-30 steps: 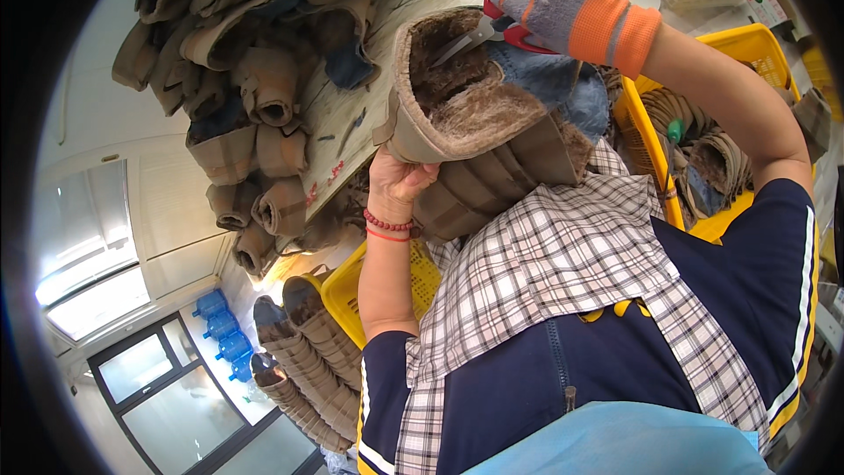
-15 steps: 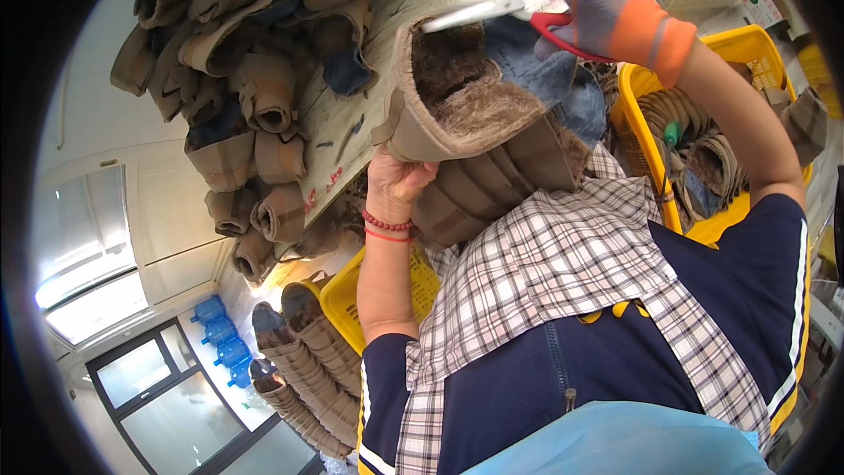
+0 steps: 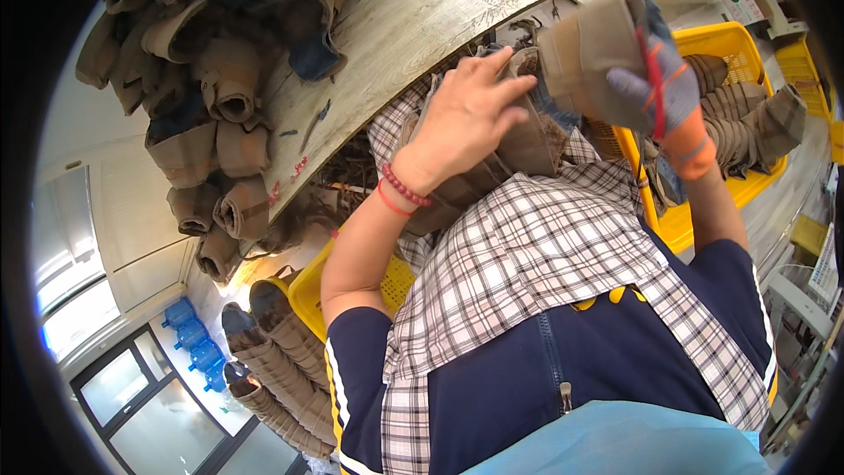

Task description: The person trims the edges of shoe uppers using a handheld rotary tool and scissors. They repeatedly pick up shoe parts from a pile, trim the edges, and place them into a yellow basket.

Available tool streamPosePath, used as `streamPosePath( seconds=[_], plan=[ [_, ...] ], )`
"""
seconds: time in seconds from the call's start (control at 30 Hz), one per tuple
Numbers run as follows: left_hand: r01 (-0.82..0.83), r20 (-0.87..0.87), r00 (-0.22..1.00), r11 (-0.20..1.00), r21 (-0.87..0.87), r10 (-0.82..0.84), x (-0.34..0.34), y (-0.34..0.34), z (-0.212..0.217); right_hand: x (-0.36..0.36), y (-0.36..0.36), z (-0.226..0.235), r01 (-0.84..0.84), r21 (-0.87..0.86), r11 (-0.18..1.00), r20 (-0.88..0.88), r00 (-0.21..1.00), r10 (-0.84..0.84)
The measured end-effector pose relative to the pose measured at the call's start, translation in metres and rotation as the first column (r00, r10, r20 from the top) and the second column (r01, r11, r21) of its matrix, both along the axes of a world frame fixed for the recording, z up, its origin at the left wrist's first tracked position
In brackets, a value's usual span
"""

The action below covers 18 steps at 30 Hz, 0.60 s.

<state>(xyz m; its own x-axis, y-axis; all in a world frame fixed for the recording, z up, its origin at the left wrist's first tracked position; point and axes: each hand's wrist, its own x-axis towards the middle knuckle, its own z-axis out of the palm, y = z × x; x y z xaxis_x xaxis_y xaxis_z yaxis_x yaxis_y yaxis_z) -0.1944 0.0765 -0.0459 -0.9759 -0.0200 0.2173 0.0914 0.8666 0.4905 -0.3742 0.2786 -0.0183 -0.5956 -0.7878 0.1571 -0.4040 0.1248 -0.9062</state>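
A wooden table [image 3: 413, 26] is heaped with tan boots [image 3: 224, 97].
One brown boot [image 3: 527, 136] is pressed under the flat, unclenched left hand [image 3: 462, 119]; its upper is gripped by the gloved right hand [image 3: 655, 84].

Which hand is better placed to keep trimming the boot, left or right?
Right, most likely. The gloved right hand holds red-handled scissors at the brown boot. The bare left hand lies flat on the boot's shaft, steadying it, with no tool.

A navy short-sleeved shirt with white-striped cuffs, a checked apron [image 3: 563, 273], a red bead bracelet [image 3: 404, 193] and a grey-orange glove [image 3: 677, 97] are worn.
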Motion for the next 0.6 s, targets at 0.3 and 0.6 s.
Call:
streamPosePath(
  seconds=[0.3,0.6],
  plan=[
    [0.157,-0.014,0.987,0.931,0.329,-0.162,0.027,-0.027,-0.018,0.036,-0.016,-0.074,-0.331,-0.079,0.941,0.579,0.753,0.313],
    [0.091,-0.013,0.996,0.959,0.268,-0.091,0.026,-0.015,-0.018,0.066,-0.028,-0.183,-0.258,-0.164,0.952,0.178,0.941,0.286]
  ],
)
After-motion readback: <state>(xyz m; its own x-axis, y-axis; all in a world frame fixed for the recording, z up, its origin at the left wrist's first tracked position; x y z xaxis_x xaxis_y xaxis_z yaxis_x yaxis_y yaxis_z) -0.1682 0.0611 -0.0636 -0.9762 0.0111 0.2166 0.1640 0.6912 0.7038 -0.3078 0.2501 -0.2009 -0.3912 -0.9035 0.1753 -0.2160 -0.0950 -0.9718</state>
